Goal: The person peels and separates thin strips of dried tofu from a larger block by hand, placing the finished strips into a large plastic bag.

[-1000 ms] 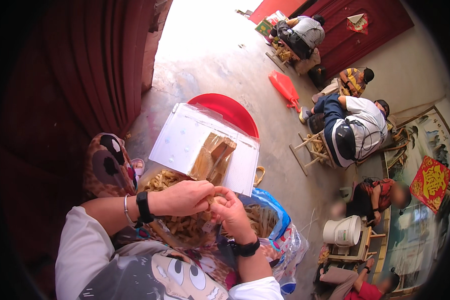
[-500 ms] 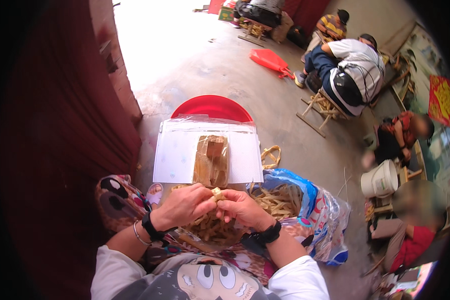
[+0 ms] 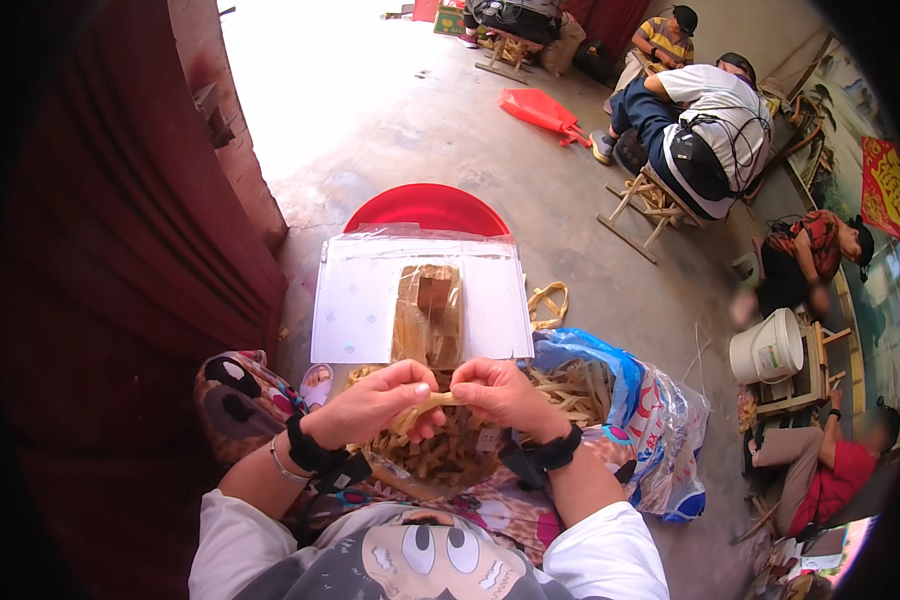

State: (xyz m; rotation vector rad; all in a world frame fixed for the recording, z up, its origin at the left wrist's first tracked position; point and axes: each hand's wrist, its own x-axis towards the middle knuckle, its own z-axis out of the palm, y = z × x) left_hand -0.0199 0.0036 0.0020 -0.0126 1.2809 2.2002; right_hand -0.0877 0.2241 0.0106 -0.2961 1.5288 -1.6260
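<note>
A pale yellow strip (image 3: 436, 401), flat and leaf-like, stretches between my two hands above my lap. My left hand (image 3: 390, 400) pinches one end with thumb and forefinger, its other fingers curled beneath. On the opposite end, my right hand (image 3: 508, 398) is closed in a pinch. Below the hands lies a heap of similar dry strips (image 3: 440, 455), partly hidden by them. Just beyond my fingers, a brown wooden block (image 3: 428, 320) with a darker square piece rests on a white board (image 3: 355, 310), wrapped in clear plastic.
Under the board shows a red round basin or tray (image 3: 425, 208). A blue and white plastic bag (image 3: 655, 440) holding more strips is at my right. A strip loop (image 3: 548, 305) and red bag (image 3: 540, 108) lie on the floor. A white bucket (image 3: 767, 347) stands near seated people.
My hands have moved apart, and the small folded bundle between them is now a strip drawn out lengthwise. My right hand has shifted right and turned knuckles up.
</note>
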